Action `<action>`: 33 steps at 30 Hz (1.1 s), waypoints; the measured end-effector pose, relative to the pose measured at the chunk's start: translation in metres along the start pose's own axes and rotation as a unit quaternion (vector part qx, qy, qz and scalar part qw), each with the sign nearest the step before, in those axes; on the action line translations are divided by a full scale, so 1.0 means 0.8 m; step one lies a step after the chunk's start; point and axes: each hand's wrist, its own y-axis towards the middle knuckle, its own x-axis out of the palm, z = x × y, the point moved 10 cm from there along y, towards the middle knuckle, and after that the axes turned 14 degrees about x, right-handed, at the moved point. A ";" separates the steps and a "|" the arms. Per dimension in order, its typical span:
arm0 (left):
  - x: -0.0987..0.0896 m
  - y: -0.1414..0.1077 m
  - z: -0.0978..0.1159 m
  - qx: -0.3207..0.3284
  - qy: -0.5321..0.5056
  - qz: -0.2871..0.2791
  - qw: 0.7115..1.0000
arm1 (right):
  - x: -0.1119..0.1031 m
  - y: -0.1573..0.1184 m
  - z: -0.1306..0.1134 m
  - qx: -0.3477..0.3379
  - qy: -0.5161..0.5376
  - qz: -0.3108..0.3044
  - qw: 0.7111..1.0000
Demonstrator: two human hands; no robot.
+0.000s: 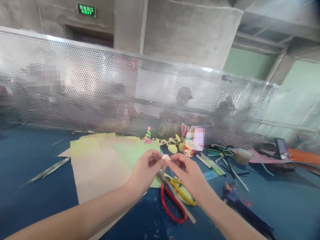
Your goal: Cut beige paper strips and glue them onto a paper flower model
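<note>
My left hand (148, 168) and my right hand (185, 170) meet near the middle of the view, fingertips pinched on a small pale pink paper piece (166, 157) between them. A long narrow paper strip (183, 205) runs down from near the fingers over the scissors. Red-handled scissors (173, 208) lie on the blue table just below my hands. Beside their red loop is a yellow loop (183, 192), partly behind my right hand. Large sheets of pale pink paper (99, 182) and light green paper (132, 153) lie to the left, partly under my left forearm.
A glue gun (243, 208) lies at the right on the blue table (26, 150). Markers (211, 163), pipe cleaners (235, 171) and a phone (281, 148) lie farther back. A perforated metal screen (94, 84) spans the rear, with blurred people behind it.
</note>
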 end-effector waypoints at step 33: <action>0.008 0.016 0.040 0.034 0.014 -0.116 0.993 | -0.022 -0.028 -0.060 -0.212 -0.019 0.028 0.977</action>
